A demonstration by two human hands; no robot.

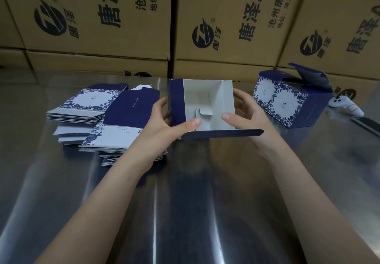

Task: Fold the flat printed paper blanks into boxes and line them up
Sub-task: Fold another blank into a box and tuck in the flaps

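Fingers of your L hand & R hand curl round open box walls. Squeezing too hard may crease walls, pop bottom tab loose.

surface: shiny metal table | behind: stacked printed cardboard cartons | light: seemingly overhead

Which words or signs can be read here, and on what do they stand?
"唐泽": beside the logo on the left carton, middle carton and right carton.
"唐泽A": large, middle carton, cut off.
"沧州唐泽": smaller, middle carton.
"地址": left carton.
Print on the flat blanks and folded boxes: too small.
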